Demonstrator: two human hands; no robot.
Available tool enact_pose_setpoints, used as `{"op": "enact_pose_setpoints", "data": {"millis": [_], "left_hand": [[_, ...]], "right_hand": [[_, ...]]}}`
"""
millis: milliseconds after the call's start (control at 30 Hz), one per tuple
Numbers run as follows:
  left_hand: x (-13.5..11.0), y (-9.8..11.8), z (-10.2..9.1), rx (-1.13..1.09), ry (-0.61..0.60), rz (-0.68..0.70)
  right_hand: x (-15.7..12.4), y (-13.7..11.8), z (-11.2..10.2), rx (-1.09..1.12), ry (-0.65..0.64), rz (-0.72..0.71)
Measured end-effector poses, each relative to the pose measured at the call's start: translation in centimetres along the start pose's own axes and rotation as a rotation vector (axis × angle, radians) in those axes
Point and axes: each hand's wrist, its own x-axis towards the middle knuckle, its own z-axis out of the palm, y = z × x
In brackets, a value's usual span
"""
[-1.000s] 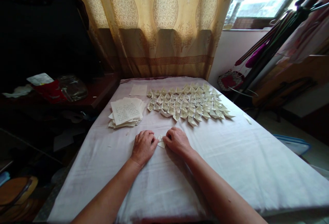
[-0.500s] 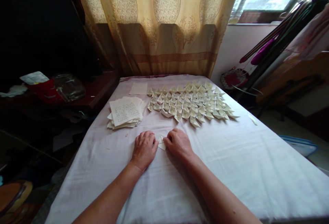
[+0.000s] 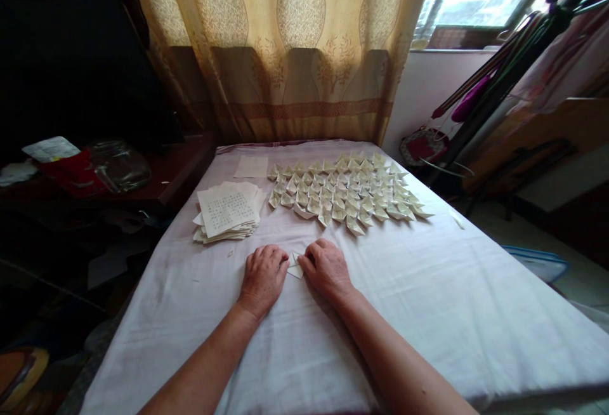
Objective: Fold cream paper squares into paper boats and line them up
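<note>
A small folded piece of paper (image 3: 295, 267) lies on the white cloth between my hands, its pale triangular faces showing. My left hand (image 3: 264, 273) has its fingers curled and closed at the paper's left edge. On the opposite edge, my right hand (image 3: 326, 265) pinches the paper with thumb and bent fingers. Parts of the paper are hidden under the fingertips. Beyond my left hand sits an uneven stack of printed paper sheets (image 3: 227, 209). Many folded paper boats (image 3: 340, 190) stand in rows past my right hand.
A single sheet (image 3: 251, 167) lies behind the stack. The cloth-covered table (image 3: 428, 313) reaches toward a patterned curtain (image 3: 299, 85). To the left, a dark side table holds a glass jar (image 3: 118, 166) and a red packet (image 3: 71, 171). A white scrap (image 3: 457, 219) lies near the right edge.
The whole view has shifted slightly, so the scene sits a little further left. My hands stay at the folded paper, with barely any change in their grip.
</note>
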Motion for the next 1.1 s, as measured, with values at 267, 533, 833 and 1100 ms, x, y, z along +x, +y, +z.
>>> {"op": "enact_pose_setpoints", "data": {"millis": [267,533,833,1100], "left_hand": [[0.0,-0.1,0.1,-0.024,0.008,-0.019],[0.5,-0.5,0.0,-0.182,-0.011,-0.087],[0.5,-0.6,-0.5,-0.332,-0.013,-0.11],[0.5,-1.3,-0.8,-0.438,0.021,-0.13]], "right_hand": [[-0.3,0.3,0.8,0.037,0.041,-0.108],[-0.5,0.7,1.2,0.128,0.063,-0.199],[-0.5,0.9,1.4,0.263,0.048,-0.268],[-0.8,0.3,0.6,0.472,0.003,-0.227]]}}
